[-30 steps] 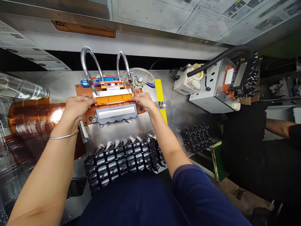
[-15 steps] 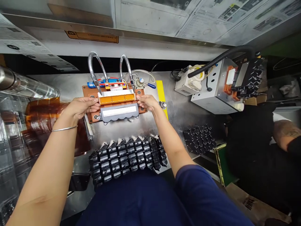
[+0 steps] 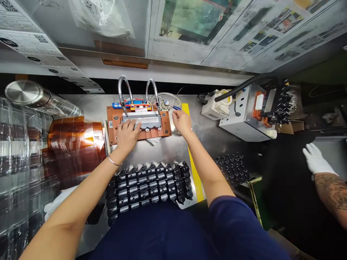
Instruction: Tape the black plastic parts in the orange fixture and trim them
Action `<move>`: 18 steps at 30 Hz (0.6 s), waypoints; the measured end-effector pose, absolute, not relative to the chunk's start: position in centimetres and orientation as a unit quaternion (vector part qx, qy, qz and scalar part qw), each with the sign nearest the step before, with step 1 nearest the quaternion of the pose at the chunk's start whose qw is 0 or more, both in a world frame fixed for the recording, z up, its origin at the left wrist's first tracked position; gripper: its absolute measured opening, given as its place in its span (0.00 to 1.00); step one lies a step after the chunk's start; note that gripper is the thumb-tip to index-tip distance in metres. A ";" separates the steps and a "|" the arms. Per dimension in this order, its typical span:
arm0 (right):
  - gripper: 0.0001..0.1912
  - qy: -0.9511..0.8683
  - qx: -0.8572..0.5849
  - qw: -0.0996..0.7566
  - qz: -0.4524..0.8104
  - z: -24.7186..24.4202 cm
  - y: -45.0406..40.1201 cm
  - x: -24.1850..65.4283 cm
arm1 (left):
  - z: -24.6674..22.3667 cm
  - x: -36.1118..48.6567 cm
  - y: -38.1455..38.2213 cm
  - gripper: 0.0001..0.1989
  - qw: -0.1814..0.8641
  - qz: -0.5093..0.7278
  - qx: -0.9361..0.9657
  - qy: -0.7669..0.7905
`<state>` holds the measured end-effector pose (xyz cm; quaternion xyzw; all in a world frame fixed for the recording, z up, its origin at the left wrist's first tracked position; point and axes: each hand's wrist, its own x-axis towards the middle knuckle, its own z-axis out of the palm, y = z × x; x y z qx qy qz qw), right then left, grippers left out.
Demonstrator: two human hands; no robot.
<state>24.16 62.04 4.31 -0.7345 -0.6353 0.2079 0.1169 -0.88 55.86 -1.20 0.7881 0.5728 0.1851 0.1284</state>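
Note:
A brown fixture plate (image 3: pixel 112 131) lies on the metal bench, with two bent metal hoses (image 3: pixel 151 85) arching over it. The grey and black part (image 3: pixel 150 122) sits in this fixture. My left hand (image 3: pixel 128 136) rests on that part's left end, palm down, its fingers spread a little. Beside the fixture's right end, my right hand (image 3: pixel 181 122) has its fingers curled together at the blue-handled lever (image 3: pixel 175 107); whether they grip the handle cannot be made out. No orange strip shows on the part.
Rows of black ribbed parts (image 3: pixel 146 186) lie near my body. Orange film (image 3: pixel 77 144) and a steel-capped cylinder (image 3: pixel 43 99) are on the left. A white machine (image 3: pixel 244 119) stands right, near another person's gloved hand (image 3: pixel 317 157).
Both hands have let go of the orange strip, which no longer shows. My left hand moved onto the part, my right hand to the lever. The grey part sits further back, against the hose tips.

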 end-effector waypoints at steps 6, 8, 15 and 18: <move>0.18 -0.688 -0.714 -0.111 0.067 4.5 64.8 25.9 | -3.1 -0.8 56.5 0.17 0.128 0.210 0.779 0.576; 0.19 -0.697 -0.697 -0.157 0.065 4.0 65.4 26.3 | -3.5 -0.7 56.2 0.18 0.120 0.218 0.777 0.579; 0.18 -0.745 -0.637 -0.198 0.017 4.6 70.1 28.0 | -3.6 -0.8 56.3 0.19 0.145 0.219 0.775 0.575; 0.17 -0.736 -0.650 -0.186 0.028 5.2 70.5 27.4 | -2.9 -1.1 56.4 0.20 0.177 0.219 0.769 0.574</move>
